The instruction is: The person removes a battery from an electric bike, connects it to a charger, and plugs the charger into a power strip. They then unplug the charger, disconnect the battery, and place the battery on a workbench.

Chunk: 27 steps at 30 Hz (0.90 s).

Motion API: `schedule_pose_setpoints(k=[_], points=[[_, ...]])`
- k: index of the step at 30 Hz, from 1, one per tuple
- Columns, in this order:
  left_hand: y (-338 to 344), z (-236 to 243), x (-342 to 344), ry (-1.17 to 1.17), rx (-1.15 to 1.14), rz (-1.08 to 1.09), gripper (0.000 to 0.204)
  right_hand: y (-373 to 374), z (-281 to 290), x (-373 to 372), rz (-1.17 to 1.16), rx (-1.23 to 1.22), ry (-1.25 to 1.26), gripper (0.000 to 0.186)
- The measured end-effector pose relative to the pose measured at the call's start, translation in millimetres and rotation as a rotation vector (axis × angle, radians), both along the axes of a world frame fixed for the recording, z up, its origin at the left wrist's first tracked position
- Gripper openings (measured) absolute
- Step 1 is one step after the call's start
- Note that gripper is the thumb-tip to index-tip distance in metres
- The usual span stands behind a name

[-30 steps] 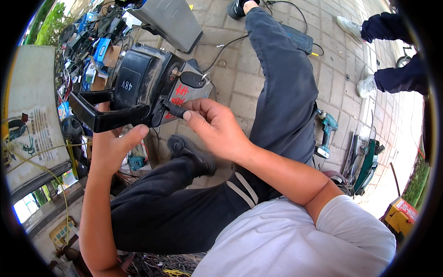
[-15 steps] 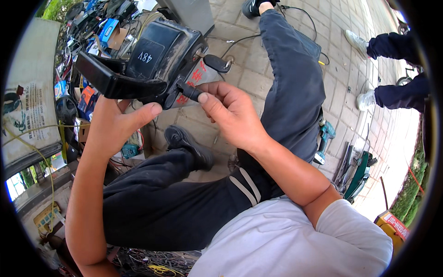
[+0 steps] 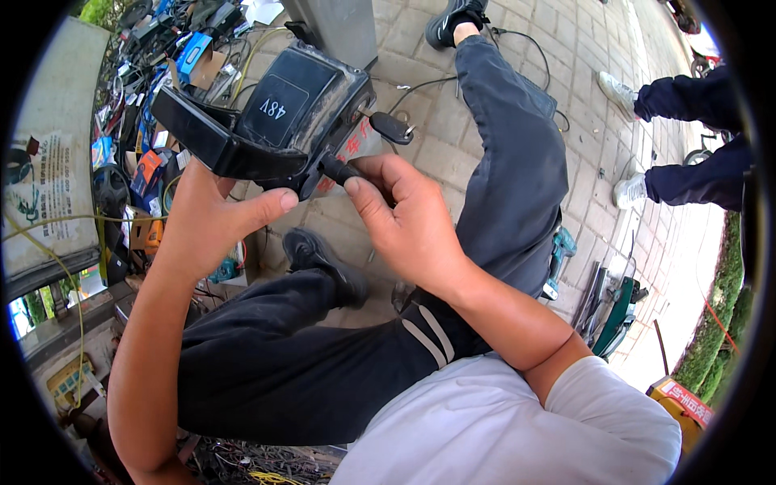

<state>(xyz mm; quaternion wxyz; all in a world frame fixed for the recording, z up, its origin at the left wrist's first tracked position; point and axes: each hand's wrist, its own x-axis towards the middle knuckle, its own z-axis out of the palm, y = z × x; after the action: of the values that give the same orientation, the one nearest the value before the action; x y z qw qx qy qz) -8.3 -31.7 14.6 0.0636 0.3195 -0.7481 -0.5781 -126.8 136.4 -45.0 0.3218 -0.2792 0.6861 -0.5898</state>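
Black case: hard plastic, the top panel smooth with a soft sheen, the rim dull and rough, apparently dusty; the handle is glossy. The plug is matt, plastic or rubber. The key has a smooth plastic head. Near: trousers of matt cloth; a shirt of soft, creased cloth. Far: rough, matt paving blocks; a smooth grey casing, metal or plastic; at left, a matt cardboard box.

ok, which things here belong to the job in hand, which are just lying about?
Job, apparently: black-topped case, left hand partly behind it; black plug, pinched by right hand; key at the case's side.

Lying about: teal drill; green tool; heap of parts.
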Motion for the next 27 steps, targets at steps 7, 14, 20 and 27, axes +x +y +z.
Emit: schedule_pose_setpoints(k=[7, 14, 20, 27], points=[[-1.5, 7.9, -0.8, -0.090, -0.046, -0.040, 0.053, -8.4, -2.4, 6.1, -0.052, -0.045, 0.118, 0.018], [-3.4, 11.7, -2.9, -0.013, -0.070, -0.065, 0.050, -10.1, -2.3, 1.8, 0.008, -0.024, 0.093, 0.024], [-48.8, 11.2, 23.9, -0.094, -0.092, -0.232, 0.088, 2.9, 19.2, -24.3, 0.258, 0.060, 0.274, 0.032], [-163.5, -32.0, 134.1, -0.526, -0.368, 0.075, 0.042, -2.4, 102.0, -75.3, 0.169, 0.005, 0.513, 0.026]])
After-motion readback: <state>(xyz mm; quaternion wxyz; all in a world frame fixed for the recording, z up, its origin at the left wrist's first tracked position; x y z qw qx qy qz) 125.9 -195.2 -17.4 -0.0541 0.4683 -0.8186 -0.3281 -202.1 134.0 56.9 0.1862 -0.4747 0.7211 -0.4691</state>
